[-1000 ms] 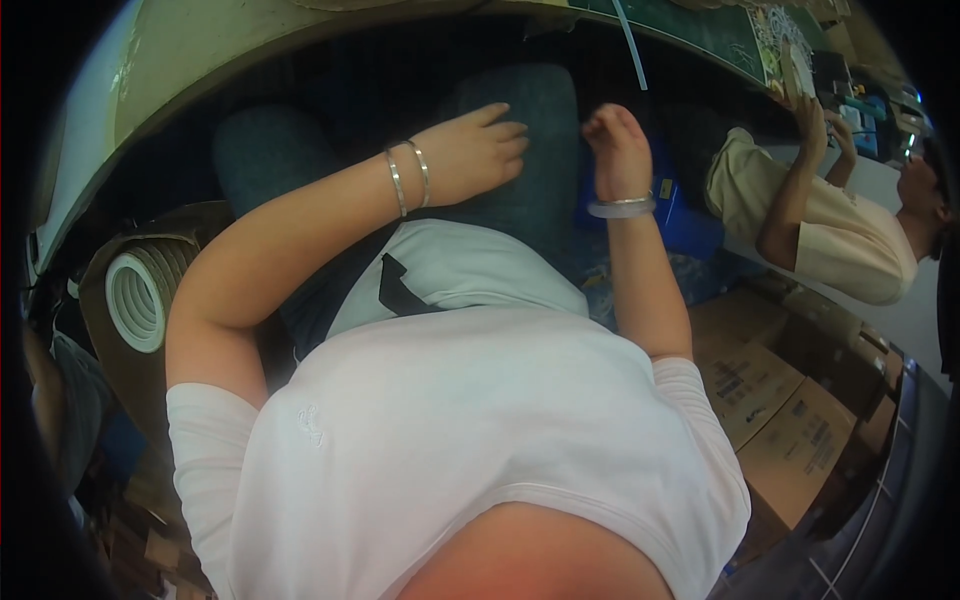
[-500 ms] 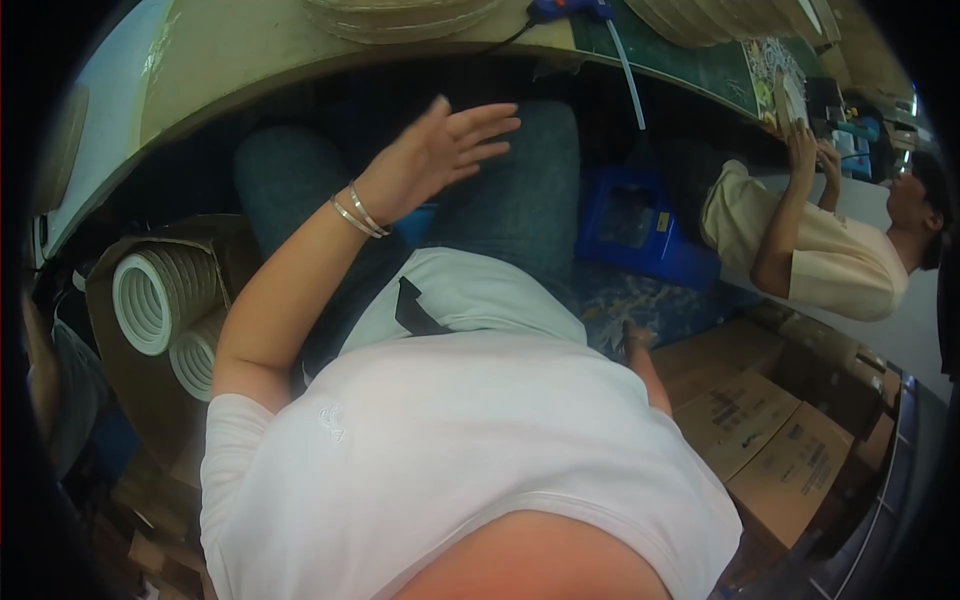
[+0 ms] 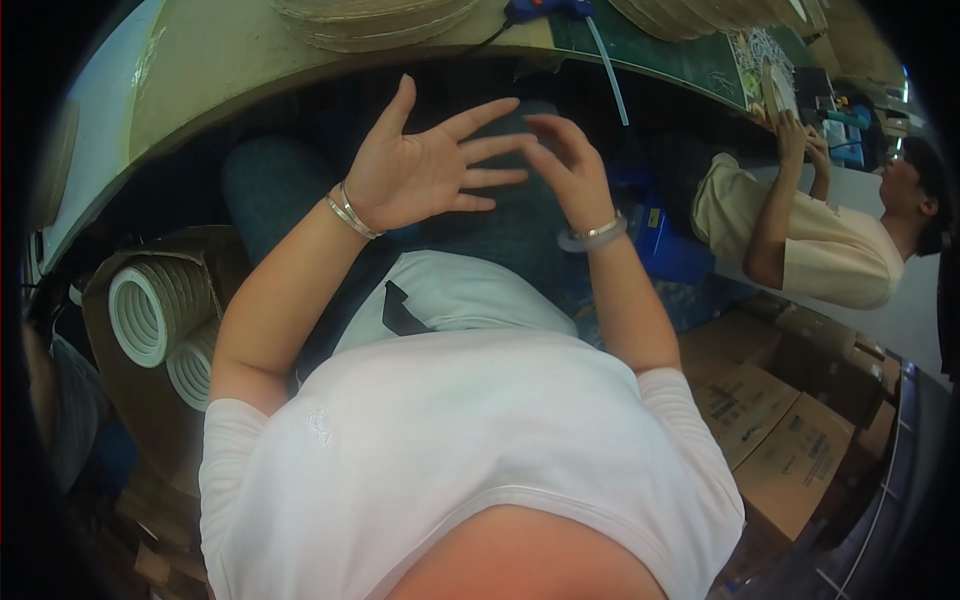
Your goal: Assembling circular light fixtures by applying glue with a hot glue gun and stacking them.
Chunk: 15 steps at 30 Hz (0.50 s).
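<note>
- The left hand [image 3: 412,168] is palm up, fingers spread well apart; the right hand [image 3: 578,172] is loosely curved, thumb apart from forefinger. Neither holds anything. The fingertips meet or overlap in view; whether they touch, I cannot tell.
- Beyond the right hand, one thin, straight, pale translucent glue stick [image 3: 608,72] juts past the table edge, its free end near that hand.
- Its other end sits at one blue plastic glue gun [image 3: 545,8], partly cut off by the frame, on the curved yellow-and-green table [image 3: 190,85] beyond both hands.
- Two thin silver bangles [image 3: 346,214] circle the left wrist; one silver and one thick pale bangle ring the right.
- Two piles of round brown boards [image 3: 375,25] lie on the table.
- Left of the left hand, a brown cardboard box [image 3: 150,425] holds two rows of white rings [image 3: 140,315].
- Right of the right hand sits one co-worker in a cream shirt [image 3: 840,258].
</note>
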Each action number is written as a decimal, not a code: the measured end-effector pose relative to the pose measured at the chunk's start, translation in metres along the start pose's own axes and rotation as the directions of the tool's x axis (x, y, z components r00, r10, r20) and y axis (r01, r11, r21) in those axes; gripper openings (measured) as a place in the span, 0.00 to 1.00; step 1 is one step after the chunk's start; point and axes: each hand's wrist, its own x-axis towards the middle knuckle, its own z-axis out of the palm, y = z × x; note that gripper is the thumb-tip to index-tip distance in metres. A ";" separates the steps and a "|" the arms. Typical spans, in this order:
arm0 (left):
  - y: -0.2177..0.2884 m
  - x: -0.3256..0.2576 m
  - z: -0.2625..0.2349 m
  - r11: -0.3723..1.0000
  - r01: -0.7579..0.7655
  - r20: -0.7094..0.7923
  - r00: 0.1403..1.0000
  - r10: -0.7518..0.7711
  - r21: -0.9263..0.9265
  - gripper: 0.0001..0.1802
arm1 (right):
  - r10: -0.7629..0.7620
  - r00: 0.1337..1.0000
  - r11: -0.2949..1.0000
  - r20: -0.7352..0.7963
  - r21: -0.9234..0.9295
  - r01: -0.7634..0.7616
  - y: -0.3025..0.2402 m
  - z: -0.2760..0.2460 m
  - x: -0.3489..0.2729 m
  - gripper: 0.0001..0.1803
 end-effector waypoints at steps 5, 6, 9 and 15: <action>0.002 0.000 0.007 0.966 0.085 -0.081 0.994 -0.068 0.244 0.50 | 0.277 0.899 0.940 0.338 0.100 -0.327 -0.036 0.011 0.022 0.16; 0.004 0.000 0.007 0.967 0.083 -0.068 0.995 -0.069 0.239 0.50 | 0.276 0.923 0.922 0.268 0.199 -0.333 -0.028 0.013 0.021 0.15; 0.007 -0.002 0.003 0.968 0.070 -0.044 0.997 -0.061 0.242 0.50 | 0.299 0.950 0.885 0.086 0.348 -0.310 -0.020 0.017 0.016 0.12; 0.013 -0.009 -0.002 0.991 -0.008 -0.003 1.000 0.008 0.135 0.47 | 0.501 0.835 0.746 -0.230 0.604 -0.281 0.052 -0.028 -0.019 0.10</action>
